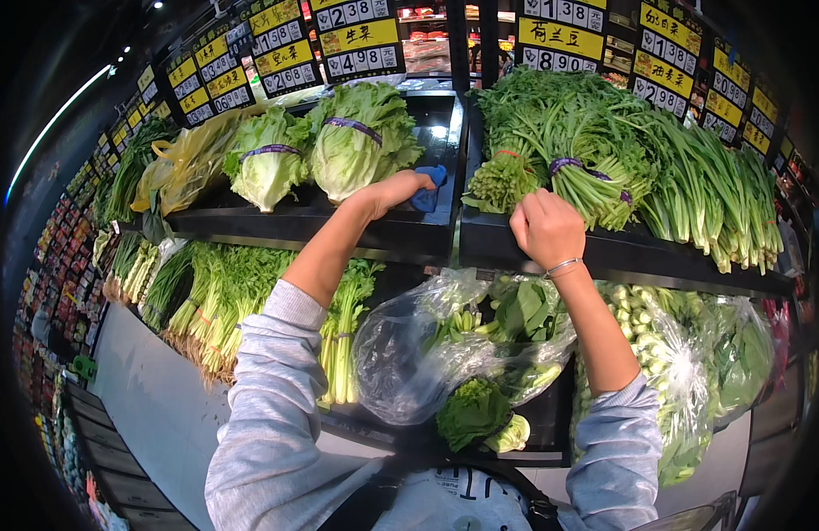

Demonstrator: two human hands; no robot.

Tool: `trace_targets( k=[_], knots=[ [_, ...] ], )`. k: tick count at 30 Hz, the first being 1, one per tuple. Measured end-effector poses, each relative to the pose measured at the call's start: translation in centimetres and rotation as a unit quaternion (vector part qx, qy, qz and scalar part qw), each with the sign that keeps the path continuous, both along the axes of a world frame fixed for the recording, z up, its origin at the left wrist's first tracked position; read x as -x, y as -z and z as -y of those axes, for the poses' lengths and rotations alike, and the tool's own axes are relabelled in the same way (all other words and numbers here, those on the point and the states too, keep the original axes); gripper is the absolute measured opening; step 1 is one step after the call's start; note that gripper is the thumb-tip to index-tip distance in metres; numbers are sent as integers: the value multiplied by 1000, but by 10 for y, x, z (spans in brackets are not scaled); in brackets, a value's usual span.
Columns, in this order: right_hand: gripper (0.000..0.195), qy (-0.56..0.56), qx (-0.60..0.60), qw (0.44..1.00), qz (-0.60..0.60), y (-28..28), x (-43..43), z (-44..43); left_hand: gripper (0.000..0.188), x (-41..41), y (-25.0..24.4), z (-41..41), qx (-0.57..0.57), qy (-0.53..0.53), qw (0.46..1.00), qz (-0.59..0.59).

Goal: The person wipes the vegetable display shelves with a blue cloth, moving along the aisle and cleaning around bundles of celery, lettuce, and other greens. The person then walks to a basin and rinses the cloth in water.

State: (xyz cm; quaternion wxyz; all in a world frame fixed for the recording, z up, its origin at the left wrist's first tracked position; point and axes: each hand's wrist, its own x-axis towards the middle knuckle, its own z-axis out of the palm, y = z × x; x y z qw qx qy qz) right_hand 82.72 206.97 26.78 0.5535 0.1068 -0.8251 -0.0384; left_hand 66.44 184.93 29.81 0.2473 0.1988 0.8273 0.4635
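My left hand [397,192] grips a blue cloth [429,189] on the black upper shelf tray [443,133], just right of a large head of leaf lettuce [356,143] with a purple band. My right hand [549,227] is curled into a fist at the front lip of the right-hand tray [489,232]. Nothing shows in it, and its fingertips are hidden. Right behind that fist lie bundled leafy greens [585,186] with a purple tie and a smaller bunch [506,176] with a red tie.
A smaller lettuce [267,162] and a yellow plastic bag [190,156] lie to the left. Long-leaved greens [702,192] fill the far right. Below are celery-like bunches [217,299], a clear bag of greens [409,352] and a dark green lettuce [472,411]. Price signs [559,36] hang behind.
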Motion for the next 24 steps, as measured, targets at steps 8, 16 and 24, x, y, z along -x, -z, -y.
trace_targets(
  k=[8,16,24],
  knots=[
    [19,11,-3,1000,-1,-1,0,-6,35,-23,-23,22,-322,31,929,177],
    [19,8,-12,1000,14,-3,0,5,44,-122,14,162,360,332,866,-101],
    [19,22,-27,999,10,-2,-5,-9,38,-110,-29,79,86,-121,759,-634]
  ],
)
